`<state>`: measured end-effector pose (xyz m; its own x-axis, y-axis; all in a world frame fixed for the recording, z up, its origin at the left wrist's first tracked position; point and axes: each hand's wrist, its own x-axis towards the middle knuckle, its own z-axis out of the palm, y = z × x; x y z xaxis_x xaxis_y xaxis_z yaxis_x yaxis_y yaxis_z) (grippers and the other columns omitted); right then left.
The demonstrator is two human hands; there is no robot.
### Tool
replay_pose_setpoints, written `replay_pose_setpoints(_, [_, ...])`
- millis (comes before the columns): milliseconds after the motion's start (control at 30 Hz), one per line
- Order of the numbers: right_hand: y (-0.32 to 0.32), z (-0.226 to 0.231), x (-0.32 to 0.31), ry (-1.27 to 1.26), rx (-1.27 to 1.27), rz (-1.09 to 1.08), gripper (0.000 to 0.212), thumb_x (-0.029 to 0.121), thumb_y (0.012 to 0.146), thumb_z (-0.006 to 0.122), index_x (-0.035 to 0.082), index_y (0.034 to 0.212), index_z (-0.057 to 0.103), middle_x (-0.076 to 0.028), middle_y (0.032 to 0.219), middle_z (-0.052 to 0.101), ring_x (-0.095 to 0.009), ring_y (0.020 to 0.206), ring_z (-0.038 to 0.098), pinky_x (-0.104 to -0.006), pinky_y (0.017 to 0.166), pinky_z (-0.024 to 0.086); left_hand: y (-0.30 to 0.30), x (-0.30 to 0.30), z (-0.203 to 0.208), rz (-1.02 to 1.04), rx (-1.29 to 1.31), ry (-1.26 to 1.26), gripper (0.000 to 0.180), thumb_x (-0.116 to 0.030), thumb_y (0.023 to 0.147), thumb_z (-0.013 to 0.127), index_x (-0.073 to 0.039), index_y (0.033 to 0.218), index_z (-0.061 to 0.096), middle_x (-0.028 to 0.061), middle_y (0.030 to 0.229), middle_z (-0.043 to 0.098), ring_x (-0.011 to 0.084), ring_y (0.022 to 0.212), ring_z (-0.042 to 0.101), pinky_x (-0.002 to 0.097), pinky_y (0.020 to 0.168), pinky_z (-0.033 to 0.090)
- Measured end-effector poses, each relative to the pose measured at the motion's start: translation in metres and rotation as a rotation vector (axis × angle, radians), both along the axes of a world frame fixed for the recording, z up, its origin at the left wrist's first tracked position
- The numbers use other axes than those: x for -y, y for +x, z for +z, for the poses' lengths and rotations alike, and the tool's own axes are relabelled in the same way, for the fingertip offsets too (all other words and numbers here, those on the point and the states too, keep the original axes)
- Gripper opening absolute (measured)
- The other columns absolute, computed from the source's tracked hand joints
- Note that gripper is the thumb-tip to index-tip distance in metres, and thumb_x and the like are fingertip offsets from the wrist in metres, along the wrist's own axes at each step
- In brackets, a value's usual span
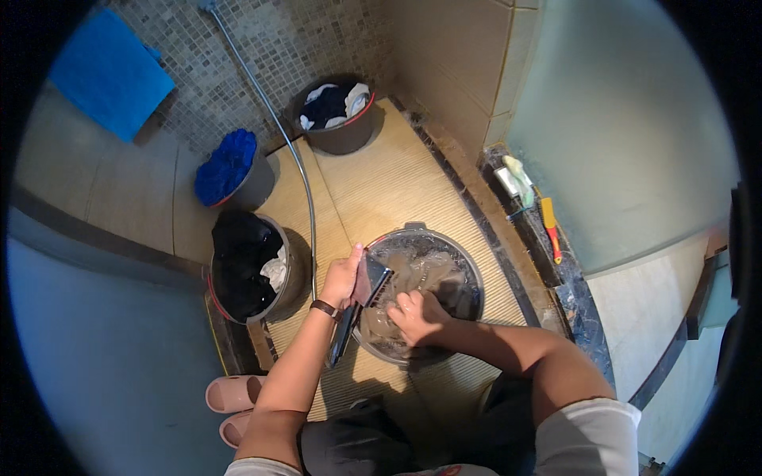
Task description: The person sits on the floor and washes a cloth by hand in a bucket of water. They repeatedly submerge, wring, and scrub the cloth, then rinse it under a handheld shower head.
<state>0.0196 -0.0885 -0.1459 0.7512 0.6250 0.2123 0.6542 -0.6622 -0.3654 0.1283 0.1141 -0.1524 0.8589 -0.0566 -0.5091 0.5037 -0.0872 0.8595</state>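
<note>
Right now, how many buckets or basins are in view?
4: the basin under the right hand, the left bucket, the upper left bucket with blue cloth, and the top bucket.

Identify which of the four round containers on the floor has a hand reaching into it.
The water-filled basin: the right hand reaches into it. No hand is in the blue-cloth bucket, black-cloth bucket or far bucket.

Brownish cloth (421,271), black clothes (238,266), pink slippers (227,394), grey-brown mosaic wall (317,40)

Beyond the basin (479,292) there's room to pass; leftward, the hose (307,194) and bucket (298,278) obstruct.
</note>
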Motion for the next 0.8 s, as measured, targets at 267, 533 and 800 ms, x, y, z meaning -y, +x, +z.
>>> replay_pose_setpoints(267, [0.070,0.041,-0.028,0.456,-0.473,-0.634,0.025,0.014,0.067,0.060,0.010,0.091,0.064,-0.020,0.082,0.069,-0.041,0.080,0.066,-0.0493,0.071,0.052,0.001,-0.015,0.052,0.150,0.114,0.060,0.059,-0.058,0.093,0.058,-0.006,0.064,0.058,-0.0002,0.059,0.053,0.0092,0.049,0.045,0.0278,0.045,0.036])
replay_pose_setpoints(533, [0.030,0.123,0.013,-0.032,-0.508,-0.220,0.029,0.025,0.078,0.058,0.001,0.093,0.066,-0.021,0.084,0.066,-0.038,0.086,0.062,-0.0460,0.078,0.049,-0.008,-0.016,0.039,0.085,0.095,0.062,0.058,-0.056,0.093,0.059,-0.005,0.064,0.059,0.0004,0.056,0.052,0.0107,0.045,0.045,0.0278,0.042,0.036])
replay_pose_setpoints(800, [0.072,0.043,-0.042,-0.247,-0.177,-0.358,0.085,0.056,0.071,0.068,-0.002,0.132,0.052,-0.029,0.139,0.045,-0.039,0.129,0.040,-0.0516,0.104,0.027,-0.001,-0.022,0.027,0.162,0.067,0.085,0.060,-0.058,0.091,0.061,-0.006,0.062,0.056,-0.0004,0.057,0.051,0.0099,0.045,0.045,0.0273,0.043,0.036])
